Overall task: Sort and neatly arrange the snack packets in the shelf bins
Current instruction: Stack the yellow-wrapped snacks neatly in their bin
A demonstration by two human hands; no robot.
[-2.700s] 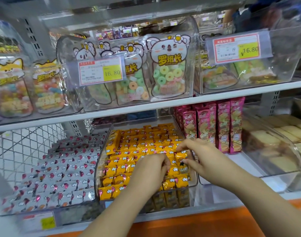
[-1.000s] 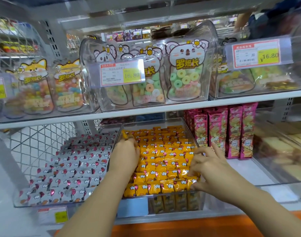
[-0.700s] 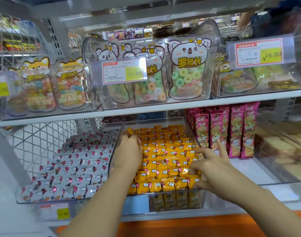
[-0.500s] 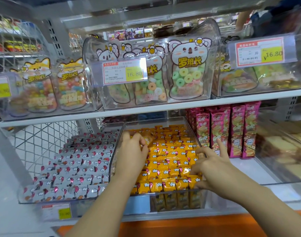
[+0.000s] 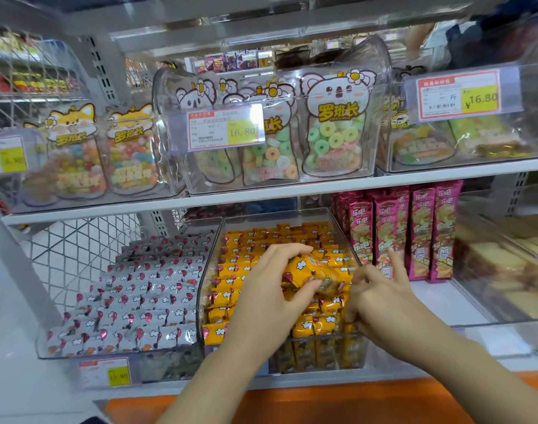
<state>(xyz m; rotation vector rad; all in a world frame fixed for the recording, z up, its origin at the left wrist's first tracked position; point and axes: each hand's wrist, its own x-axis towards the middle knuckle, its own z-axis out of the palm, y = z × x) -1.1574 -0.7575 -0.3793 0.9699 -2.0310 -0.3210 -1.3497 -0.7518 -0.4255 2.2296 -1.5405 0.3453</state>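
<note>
— Several packets (image 5: 310, 270) were bunched in the left hand (image 5: 270, 289), over the bin's (image 5: 277, 217) right edge.
— And the right hand (image 5: 381, 292)?
— Curled against them; gripping or not, I couldn't tell. They wanted laying flat, one at a time.

clear glossy plastic bin (image 5: 338, 218) | shiny foil-like yellow packets (image 5: 237, 264)

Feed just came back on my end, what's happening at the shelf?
A person is tidying the middle bin of yellow packets. The left hand grips a bunch of them just above the rows. The right hand meets the bunch's right end, but its grip is unclear. White packets to the left lie in neat rows.
</note>
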